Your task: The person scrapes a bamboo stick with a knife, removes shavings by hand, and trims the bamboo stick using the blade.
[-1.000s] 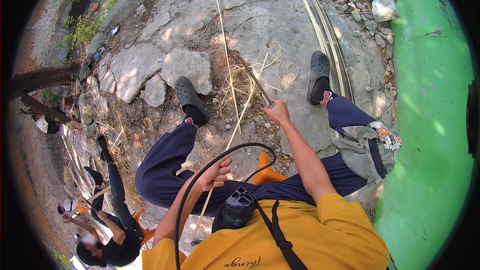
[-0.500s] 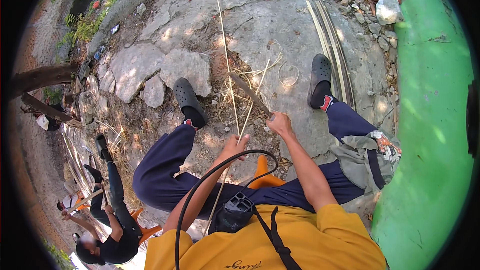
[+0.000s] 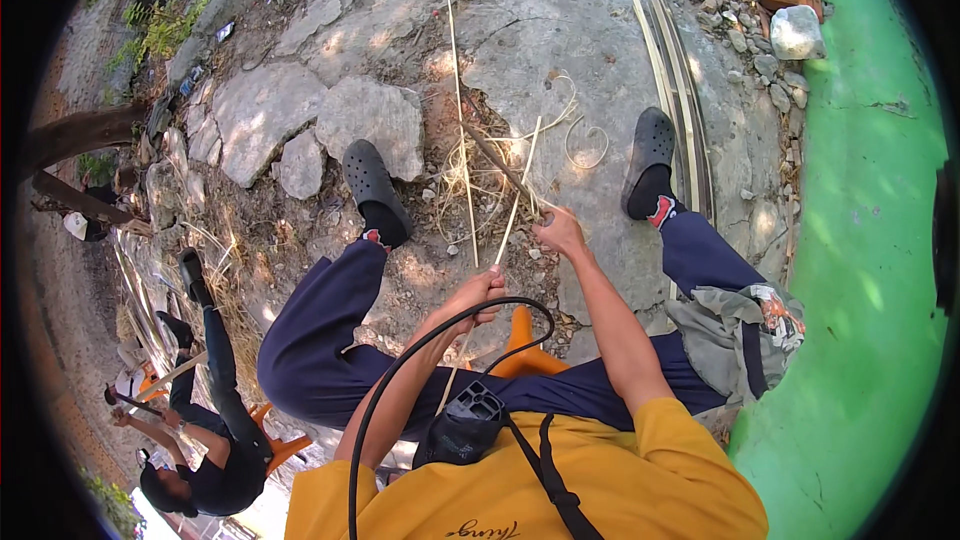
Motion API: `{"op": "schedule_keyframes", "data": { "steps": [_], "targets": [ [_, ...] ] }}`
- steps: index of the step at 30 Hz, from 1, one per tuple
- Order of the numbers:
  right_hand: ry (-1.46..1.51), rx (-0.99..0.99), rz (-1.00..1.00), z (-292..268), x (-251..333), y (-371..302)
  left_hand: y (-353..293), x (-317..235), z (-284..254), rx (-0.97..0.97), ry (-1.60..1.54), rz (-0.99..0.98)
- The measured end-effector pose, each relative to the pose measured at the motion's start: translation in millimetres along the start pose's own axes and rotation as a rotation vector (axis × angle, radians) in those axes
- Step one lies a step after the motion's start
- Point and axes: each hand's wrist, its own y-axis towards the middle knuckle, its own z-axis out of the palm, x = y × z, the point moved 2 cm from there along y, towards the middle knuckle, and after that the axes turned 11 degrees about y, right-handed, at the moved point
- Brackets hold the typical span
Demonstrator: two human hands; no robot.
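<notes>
My left hand [image 3: 480,292] is closed around a long, thin pale strip [image 3: 520,185] that looks like split bamboo. The strip slants from beyond my hand back across my left thigh. My right hand [image 3: 562,233] grips a knife whose long, dark blade [image 3: 497,162] points away and to the left, seen nearly edge-on; my fingers hide its handle. The blade crosses the strip or lies close against it; I cannot tell if they touch. A second pale strip [image 3: 460,100] lies to the left, running away from me. Curly shavings [image 3: 490,155] are heaped on the ground beyond my hands.
Several long strips [image 3: 675,90] lie beyond my right foot. A green wall [image 3: 860,240] runs along the right, with a pale stone [image 3: 797,33] by it. Broken concrete slabs [image 3: 370,130] are at the left. A seated co-worker [image 3: 225,460] handles a tool and a strip at lower left.
My left hand has shifted slightly away from me and to the right with the strip. The knife blade has turned more edge-on. The co-worker's arms and tool have moved.
</notes>
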Motion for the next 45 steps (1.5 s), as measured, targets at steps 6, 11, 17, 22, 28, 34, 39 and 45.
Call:
{"op": "schedule_keyframes", "data": {
  "steps": [6,11,17,22,28,34,39,45],
  "targets": [
    [-0.002,0.185,-0.023,17,21,-13,-1,6,-21,-0.062,-0.009,0.019],
    [0.054,0.171,0.134,7,16,1,-18,-1,3,-0.076,-0.013,-0.060],
    [0.199,0.000,-0.053,19,24,-7,-22,-26,-7,-0.081,-0.003,-0.006],
    [0.190,0.151,0.070,21,21,-10,-36,-25,3,-0.086,0.016,-0.010],
    [0.142,0.055,0.141,14,12,15,-51,-31,14,-0.112,0.034,-0.045],
    [0.224,0.172,0.001,24,20,0,-45,-35,7,-0.114,0.071,-0.062],
    [0.152,0.085,0.204,7,9,43,-58,-14,13,-0.073,0.002,-0.122],
    [0.188,0.153,0.057,33,-2,12,-56,-19,-3,-0.118,-0.032,-0.125]
  ]
}}
